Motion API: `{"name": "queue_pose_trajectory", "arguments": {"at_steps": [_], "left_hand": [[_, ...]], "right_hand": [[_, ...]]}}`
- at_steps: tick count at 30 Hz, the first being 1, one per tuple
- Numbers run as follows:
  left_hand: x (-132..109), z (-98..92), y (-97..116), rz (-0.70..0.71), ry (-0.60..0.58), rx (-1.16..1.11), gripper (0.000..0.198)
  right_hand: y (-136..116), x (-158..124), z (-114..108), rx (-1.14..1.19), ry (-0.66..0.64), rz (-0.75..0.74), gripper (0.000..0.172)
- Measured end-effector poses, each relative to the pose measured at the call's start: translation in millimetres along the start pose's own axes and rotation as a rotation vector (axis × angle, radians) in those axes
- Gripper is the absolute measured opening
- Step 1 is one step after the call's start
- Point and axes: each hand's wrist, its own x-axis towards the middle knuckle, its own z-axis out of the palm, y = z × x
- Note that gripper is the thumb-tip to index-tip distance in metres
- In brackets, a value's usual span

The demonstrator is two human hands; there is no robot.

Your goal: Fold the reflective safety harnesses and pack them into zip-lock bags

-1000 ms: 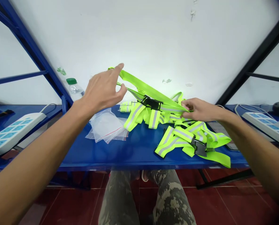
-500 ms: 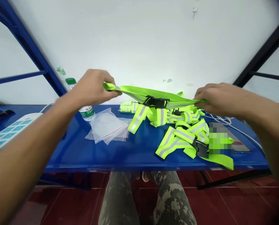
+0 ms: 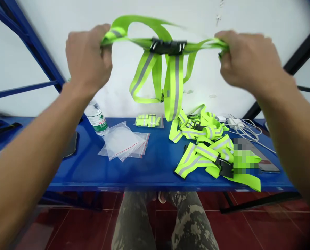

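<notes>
While the left hand and right hand clamp opposite sides of a neon-yellow reflective webbing harness, its straps hanging between the fists, black plastic buckle centred, well above a glossy blue metal table, more tangled harnesses lying on it

One left hand, one right hand; one raised reflective harness; one water bottle; one bagged harness.
</notes>
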Motion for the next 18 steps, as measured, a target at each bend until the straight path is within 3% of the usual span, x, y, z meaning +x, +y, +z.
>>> {"name": "queue_pose_trajectory", "arguments": {"at_steps": [1, 2, 4, 6, 8, 10, 12, 14, 18], "left_hand": [[-19.5, 8.0, -1.4, -0.002, 0.144, 0.063, 0.050], [-41.8, 19.8, -3.8, 0.002, 0.131, 0.092, 0.050], [-89.5, 49.7, -10.5, 0.041, -0.150, 0.112, 0.048], [-132.3, 76.8, -17.0, 0.108, -0.424, 0.131, 0.042], [-162.2, 91.0, -18.3, 0.213, -0.568, 0.115, 0.042], [-177.2, 91.9, -9.2, 0.257, -0.670, 0.030, 0.064], [-181.5, 88.4, 11.4, 0.288, -0.665, -0.062, 0.086], [-181.9, 90.3, 38.7, 0.353, -0.586, -0.111, 0.086], [-185.0, 115.0, 79.6, 0.427, -0.603, -0.220, 0.085]], "right_hand": [[-3.3, -18.0, 5.9, 0.028, 0.004, -0.033, 0.051], [-7.5, -39.1, 15.2, 0.058, -0.065, -0.085, 0.053], [-18.2, -85.9, 39.8, 0.088, -0.250, -0.160, 0.059], [-29.9, -129.4, 64.6, 0.096, -0.463, -0.270, 0.054], [-39.3, -160.7, 81.5, 0.139, -0.610, -0.377, 0.048], [-44.7, -176.8, 88.2, 0.203, -0.657, -0.414, 0.046], [-47.0, -181.2, 88.2, 0.271, -0.660, -0.438, 0.045], [-47.9, -181.2, 86.5, 0.320, -0.659, -0.472, 0.046], [-45.1, -186.3, 85.6, 0.373, -0.667, -0.489, 0.050]]}}
